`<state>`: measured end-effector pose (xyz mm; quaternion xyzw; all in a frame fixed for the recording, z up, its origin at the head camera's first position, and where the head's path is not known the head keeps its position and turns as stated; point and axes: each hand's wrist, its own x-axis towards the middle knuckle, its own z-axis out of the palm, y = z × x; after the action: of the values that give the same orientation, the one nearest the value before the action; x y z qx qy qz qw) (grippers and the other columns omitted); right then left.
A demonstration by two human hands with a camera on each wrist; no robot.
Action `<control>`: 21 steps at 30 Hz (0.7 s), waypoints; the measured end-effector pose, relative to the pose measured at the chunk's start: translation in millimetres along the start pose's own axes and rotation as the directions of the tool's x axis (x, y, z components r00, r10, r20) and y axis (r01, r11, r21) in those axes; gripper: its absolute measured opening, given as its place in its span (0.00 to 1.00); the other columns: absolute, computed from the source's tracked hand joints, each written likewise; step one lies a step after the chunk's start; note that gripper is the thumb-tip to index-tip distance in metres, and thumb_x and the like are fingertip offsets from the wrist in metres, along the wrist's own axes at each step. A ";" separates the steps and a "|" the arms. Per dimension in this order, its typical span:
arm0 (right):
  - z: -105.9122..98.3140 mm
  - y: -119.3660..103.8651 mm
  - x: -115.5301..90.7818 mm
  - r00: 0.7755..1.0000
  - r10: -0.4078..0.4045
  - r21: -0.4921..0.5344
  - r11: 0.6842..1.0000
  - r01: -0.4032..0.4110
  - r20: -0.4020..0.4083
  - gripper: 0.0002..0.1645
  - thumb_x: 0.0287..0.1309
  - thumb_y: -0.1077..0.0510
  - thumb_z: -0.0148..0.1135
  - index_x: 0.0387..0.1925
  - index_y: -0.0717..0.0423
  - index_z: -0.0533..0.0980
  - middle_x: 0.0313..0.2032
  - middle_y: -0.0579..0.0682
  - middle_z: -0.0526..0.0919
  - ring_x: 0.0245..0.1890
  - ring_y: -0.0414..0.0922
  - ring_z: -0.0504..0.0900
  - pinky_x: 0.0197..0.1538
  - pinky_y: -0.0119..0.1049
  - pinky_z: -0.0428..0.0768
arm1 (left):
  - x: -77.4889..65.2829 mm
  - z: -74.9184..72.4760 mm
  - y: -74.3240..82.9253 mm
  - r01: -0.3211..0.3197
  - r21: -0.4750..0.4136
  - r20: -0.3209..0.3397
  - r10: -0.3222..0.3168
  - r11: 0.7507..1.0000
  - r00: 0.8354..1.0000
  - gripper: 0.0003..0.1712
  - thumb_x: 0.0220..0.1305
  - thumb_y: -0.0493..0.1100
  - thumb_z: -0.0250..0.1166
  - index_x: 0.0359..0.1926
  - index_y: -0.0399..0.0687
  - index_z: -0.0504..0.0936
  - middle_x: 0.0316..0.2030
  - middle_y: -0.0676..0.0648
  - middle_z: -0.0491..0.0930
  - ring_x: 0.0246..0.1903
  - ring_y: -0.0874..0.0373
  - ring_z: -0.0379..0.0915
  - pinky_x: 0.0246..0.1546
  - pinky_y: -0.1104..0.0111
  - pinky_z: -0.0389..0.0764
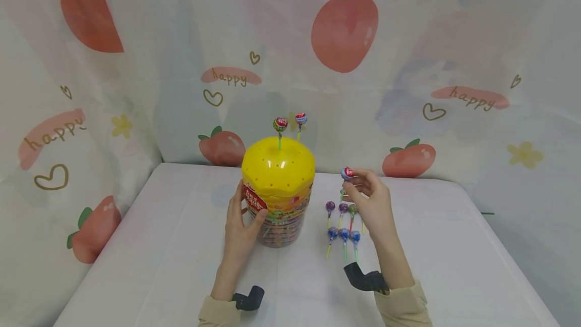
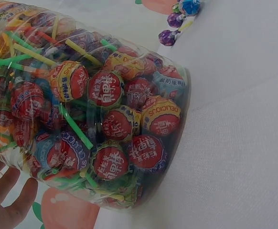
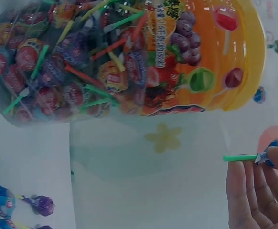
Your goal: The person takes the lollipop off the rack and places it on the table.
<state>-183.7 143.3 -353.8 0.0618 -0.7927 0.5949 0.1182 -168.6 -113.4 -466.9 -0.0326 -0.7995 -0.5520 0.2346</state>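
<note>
A clear candy jar [image 1: 281, 226] full of wrapped lollipops stands on the table, its yellow domed lid [image 1: 278, 168] dotted with small holes. My left hand [image 1: 240, 231] holds the jar's left side, thumb across the front label; part of that hand shows at the left wrist view's edge. Two lollipops stand upright in the lid, one green and red [image 1: 280, 124], the other blue and red [image 1: 301, 118]. To the right of the jar, my right hand [image 1: 374, 206] pinches a blue-and-red lollipop [image 1: 347, 173] above the table, its green stick [image 3: 239, 158] pointing down.
Several wrapped lollipops lie in rows right of the jar, purple ones [image 1: 330, 207] behind blue ones [image 1: 344, 235]. Under everything is a white-covered table [image 1: 172, 246]. A printed cloth [image 1: 290, 29] hangs close behind the table's far edge. Each wrist bears a black camera mount [image 1: 363, 277].
</note>
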 end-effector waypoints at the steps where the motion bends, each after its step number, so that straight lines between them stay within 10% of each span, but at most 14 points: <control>1: -0.3 3.6 -1.8 1.000 0.011 0.002 1.000 -0.011 -0.001 0.18 0.61 0.68 0.58 0.54 0.64 0.73 0.37 0.53 0.79 0.31 0.32 0.81 0.36 0.26 0.84 | -0.1 -0.1 0.4 0.002 -0.002 0.001 -0.002 1.000 1.000 0.50 0.61 0.50 0.66 0.75 0.70 0.46 0.67 0.48 0.63 0.65 0.51 0.60 0.61 0.50 0.71; 21: -14.6 68.9 -29.7 0.964 0.265 -0.084 0.960 -0.267 -0.035 0.20 0.64 0.65 0.55 0.57 0.65 0.70 0.39 0.52 0.78 0.31 0.34 0.81 0.38 0.28 0.84 | -0.8 -0.2 1.1 0.008 0.001 -0.001 -0.008 1.000 1.000 0.49 0.61 0.49 0.66 0.75 0.69 0.46 0.68 0.48 0.63 0.65 0.52 0.59 0.61 0.51 0.71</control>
<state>-169.9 175.7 -421.7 -0.0574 -0.8179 0.5705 0.0489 -167.5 -113.0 -466.2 -0.0290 -0.7997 -0.5527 0.2327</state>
